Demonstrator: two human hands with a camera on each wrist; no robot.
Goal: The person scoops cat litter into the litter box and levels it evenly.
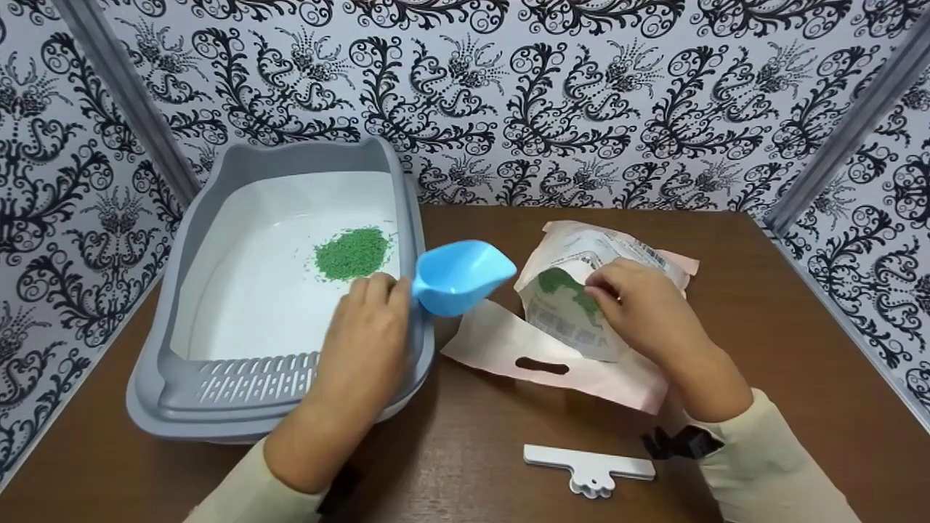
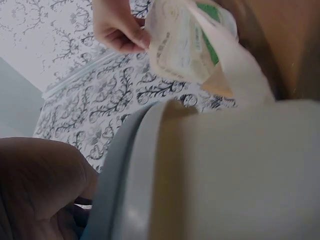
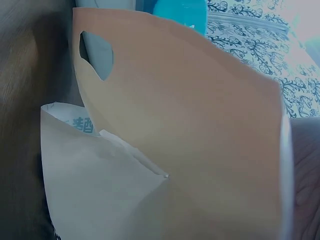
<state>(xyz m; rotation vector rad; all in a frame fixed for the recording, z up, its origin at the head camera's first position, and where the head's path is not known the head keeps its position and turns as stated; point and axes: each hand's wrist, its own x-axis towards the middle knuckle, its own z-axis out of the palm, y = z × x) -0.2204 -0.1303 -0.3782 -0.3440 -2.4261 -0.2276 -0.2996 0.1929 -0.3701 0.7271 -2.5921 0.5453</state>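
My left hand (image 1: 367, 341) grips the handle of a light blue scoop (image 1: 465, 280) at the right rim of a grey-and-white litter box (image 1: 410, 218). The scoop's bowl juts past the rim towards the bag, and no pellets show in it. A small pile of green pellets (image 1: 354, 253) lies on the white floor of the box. To the right, my right hand (image 1: 647, 309) pinches the torn opening of a pale pink paper bag (image 1: 487, 338). Green pellets show through its clear part. The bag's side (image 3: 165, 100) fills most of the right wrist view.
A white sealing clip (image 1: 590, 468) lies on the brown table (image 1: 465, 465) in front of the bag. Patterned black-and-white panels (image 1: 465, 94) stand behind and at both sides. A slotted grey step (image 1: 254, 381) forms the near end of the box.
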